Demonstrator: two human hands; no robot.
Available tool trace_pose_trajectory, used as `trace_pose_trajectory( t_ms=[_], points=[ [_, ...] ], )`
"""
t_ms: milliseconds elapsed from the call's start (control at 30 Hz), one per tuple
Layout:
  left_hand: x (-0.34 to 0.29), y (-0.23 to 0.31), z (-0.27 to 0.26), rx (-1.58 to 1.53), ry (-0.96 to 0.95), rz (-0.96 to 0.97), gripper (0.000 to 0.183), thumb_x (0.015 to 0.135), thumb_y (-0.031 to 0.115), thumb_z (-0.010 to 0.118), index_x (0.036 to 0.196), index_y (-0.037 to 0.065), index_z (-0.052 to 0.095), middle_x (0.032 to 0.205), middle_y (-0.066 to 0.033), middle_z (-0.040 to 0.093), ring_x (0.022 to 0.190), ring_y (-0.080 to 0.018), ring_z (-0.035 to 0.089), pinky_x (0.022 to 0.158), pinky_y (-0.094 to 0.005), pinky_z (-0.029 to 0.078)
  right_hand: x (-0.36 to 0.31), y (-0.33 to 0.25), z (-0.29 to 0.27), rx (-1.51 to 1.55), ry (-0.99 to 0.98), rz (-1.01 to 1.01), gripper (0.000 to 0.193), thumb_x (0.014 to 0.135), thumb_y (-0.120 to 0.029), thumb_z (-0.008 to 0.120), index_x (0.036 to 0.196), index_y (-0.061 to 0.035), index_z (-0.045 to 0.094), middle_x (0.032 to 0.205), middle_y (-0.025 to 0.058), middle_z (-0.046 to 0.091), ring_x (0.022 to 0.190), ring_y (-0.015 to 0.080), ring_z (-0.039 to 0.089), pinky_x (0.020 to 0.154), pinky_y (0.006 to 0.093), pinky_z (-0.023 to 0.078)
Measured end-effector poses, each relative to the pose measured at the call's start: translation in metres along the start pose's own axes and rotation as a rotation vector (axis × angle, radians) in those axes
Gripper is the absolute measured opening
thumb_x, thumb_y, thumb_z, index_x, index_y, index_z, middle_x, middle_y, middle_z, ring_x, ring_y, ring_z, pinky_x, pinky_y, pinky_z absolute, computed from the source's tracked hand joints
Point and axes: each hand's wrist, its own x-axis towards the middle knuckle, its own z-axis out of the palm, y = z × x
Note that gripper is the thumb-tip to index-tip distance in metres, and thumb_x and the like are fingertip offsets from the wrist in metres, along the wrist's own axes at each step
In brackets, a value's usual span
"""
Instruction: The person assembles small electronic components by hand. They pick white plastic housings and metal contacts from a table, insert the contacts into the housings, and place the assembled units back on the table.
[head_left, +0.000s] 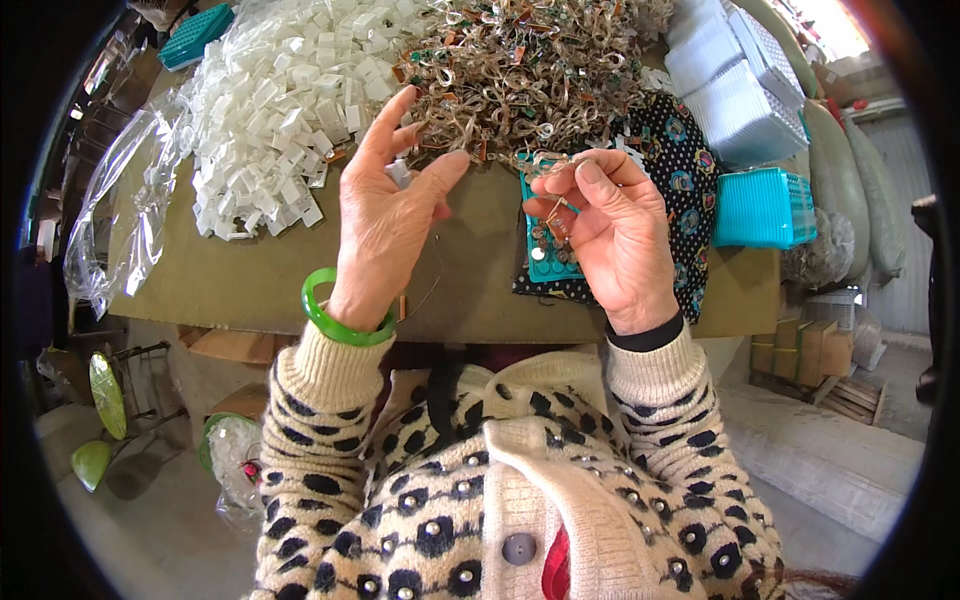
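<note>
My left hand point(385, 215), a green bangle at its wrist, is raised over the table with thumb and fingers spread apart. A small white piece shows behind its fingers; whether it touches them I cannot tell. My right hand point(620, 230) pinches a small circuit board with clear wire point(560, 215) between thumb and fingers. Beneath that hand lies a teal tray point(545, 268) with round cups, partly hidden, with small round parts in some of them. Just beyond both hands is a heap of wired circuit pieces point(520, 80).
White plastic casings point(275, 130) are heaped at the left beside a clear plastic bag point(120, 225). Dark dotted cloth point(690, 180) lies under the tray. At the right stand stacked white trays point(745, 110) and stacked teal trays point(765, 208). A teal basket point(195, 37) sits far left.
</note>
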Motion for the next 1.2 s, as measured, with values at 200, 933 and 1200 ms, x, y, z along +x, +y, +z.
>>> trace_pose_trajectory(
  t_ms=[200,933,1200],
  points=[
    [-0.031,0.012,-0.004,-0.235,-0.261,-0.351,0.031,0.092,0.014,0.066,0.120,0.001,0.061,0.097,-0.0084,0.071,0.056,-0.0054,0.053,0.042,-0.0182,0.034,0.001,0.010,0.018,0.009,-0.034,-0.141,0.009,0.092,-0.008,0.065,0.099,-0.0031,0.061,0.093,0.0123,0.069,0.088,0.0223,0.068,0.076,0.0368,0.057],
    [-0.059,-0.008,0.009,0.524,-0.100,0.711,0.030,0.068,-0.009,0.073,0.094,0.004,0.066,0.086,-0.0078,0.062,0.067,-0.0230,0.063,0.054,-0.0305,0.051,-0.047,0.001,0.026,-1.292,-0.214,-0.479,0.021,0.083,0.000,0.071,0.101,-0.0001,0.061,0.086,0.0083,0.064,0.068,0.0125,0.060,0.064,0.0263,0.050],
    [-0.061,-0.009,0.006,0.377,-0.062,0.588,0.035,0.073,-0.011,0.069,0.105,0.003,0.065,0.091,-0.0065,0.064,0.068,-0.0157,0.062,0.055,-0.0259,0.049,-0.051,0.004,0.024,-1.170,-0.138,-0.388,0.012,0.083,0.000,0.072,0.093,-0.0014,0.065,0.069,0.0049,0.064,0.055,0.0085,0.056,0.051,0.0233,0.044]
  ],
)
